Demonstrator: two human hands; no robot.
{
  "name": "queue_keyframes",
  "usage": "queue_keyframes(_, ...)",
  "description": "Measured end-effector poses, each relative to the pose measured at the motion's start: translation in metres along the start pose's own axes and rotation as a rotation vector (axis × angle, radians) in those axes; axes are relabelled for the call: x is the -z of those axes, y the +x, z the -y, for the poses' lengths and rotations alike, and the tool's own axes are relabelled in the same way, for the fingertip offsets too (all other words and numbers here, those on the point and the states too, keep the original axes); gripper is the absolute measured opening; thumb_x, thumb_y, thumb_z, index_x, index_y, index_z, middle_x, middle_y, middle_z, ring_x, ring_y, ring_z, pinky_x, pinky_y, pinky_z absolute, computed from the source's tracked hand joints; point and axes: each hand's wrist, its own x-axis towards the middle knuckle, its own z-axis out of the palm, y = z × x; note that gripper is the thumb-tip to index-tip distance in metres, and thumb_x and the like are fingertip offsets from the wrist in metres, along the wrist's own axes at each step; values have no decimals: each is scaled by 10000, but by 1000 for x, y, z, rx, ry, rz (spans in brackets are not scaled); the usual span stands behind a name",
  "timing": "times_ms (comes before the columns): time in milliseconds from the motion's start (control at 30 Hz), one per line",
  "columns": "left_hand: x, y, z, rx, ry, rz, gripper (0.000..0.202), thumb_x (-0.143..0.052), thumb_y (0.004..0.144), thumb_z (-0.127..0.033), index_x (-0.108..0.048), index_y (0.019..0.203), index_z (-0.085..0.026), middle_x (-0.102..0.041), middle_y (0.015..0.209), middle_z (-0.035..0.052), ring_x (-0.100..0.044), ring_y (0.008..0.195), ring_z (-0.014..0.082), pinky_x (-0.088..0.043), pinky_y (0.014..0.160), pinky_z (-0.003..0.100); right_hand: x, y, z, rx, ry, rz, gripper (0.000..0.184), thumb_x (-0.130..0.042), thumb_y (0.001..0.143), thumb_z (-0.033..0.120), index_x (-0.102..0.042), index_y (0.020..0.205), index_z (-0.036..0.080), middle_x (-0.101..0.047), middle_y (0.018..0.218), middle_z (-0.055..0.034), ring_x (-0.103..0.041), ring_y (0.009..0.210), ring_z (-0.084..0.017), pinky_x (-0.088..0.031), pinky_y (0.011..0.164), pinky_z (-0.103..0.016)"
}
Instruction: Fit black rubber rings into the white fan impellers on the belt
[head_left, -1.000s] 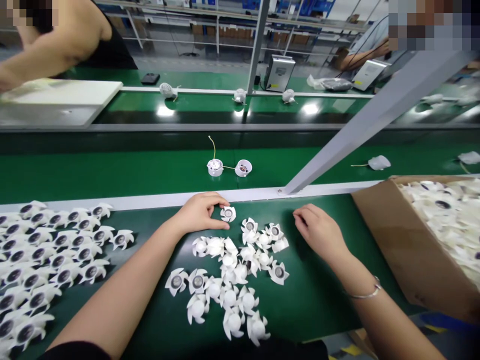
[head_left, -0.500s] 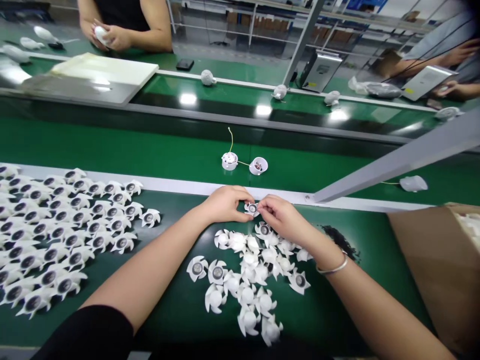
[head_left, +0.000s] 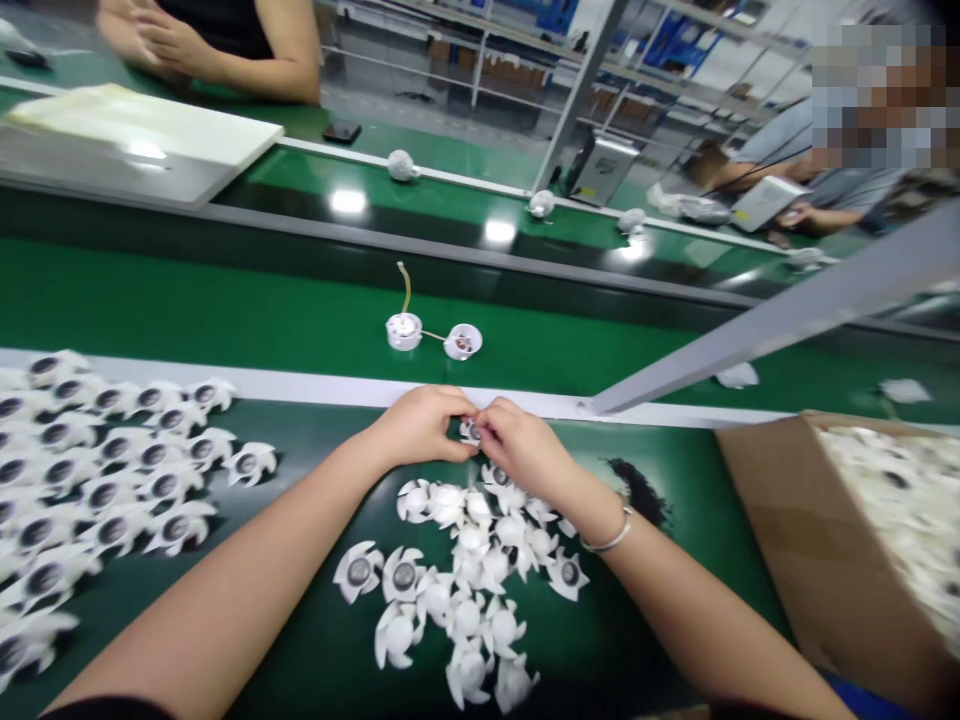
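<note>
Factory assembly line, green conveyor belts [head_left: 187, 310]

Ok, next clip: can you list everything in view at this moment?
held vaned plastic piece: 1, white, between both hands
loose vaned pieces: about twenty, white, heaped below the hands
arrayed vaned pieces: many, white with dark centres, rows at left
cardboard box: 1, brown, right, full of white pieces
round housings: 2, white, on the green belt, wired together
co-worker: 1, black top, far side, upper left
second co-worker: 1, pale blue top, far side, upper right
left hand: 1, bare, fingers on the held piece
right hand: 1, bare, silver bangle on wrist
</note>
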Motion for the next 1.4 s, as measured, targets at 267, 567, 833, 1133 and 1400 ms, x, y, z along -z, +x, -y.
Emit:
queue_keyframes(267,1,2,4,53,27,43,217,-704,724,-316,-697,925,-235,-650,852,-12,-496,593,109,-381,565,225,7,5,4,21,-185,49,201,-485,984,287,-633,1016,155,-606,951,-69,-584,788,-168,-473,711,-274)
queue_keyframes(567,2,2,4,78,35,85,201,-688,741,-300,-690,934,-246,-653,915,-15,-476,568,96,-381,558,224,7,8,7,37,-286,111,227,-469,992,279,-619,1068,126,-604,985,-69,-586,800,-165,-484,696,-266)
queue_keyframes(833,1,-1,-2,5,6,11,197,-757,686,-291,-697,859,-218,-666,827,-9,-559,692,139,-390,609,244,6,1,15,85,-304,116,168,-486,941,126,-638,1009,107,-598,905,-89,-569,680,-173,-462,628,-300)
queue_keyframes(1133,-4,-5,7,-25,-32,-50,282,-772,633,-305,-730,901,-230,-695,897,-21,-614,783,155,-423,669,248,23,-13,21,313,-389,-5,224,-461,959,199,-676,959,133,-605,791,-56,-539,623,-169,-397,584,-321)
queue_keyframes(1400,-2,-6,7,3,-33,-49,308,-799,638,-334,-725,918,-230,-701,913,-32,-613,743,146,-408,626,247,40,134,47,8,-102,-218,423,-663,837,440,-645,1139,144,-643,1004,-99,-610,875,-213,-466,756,-317)
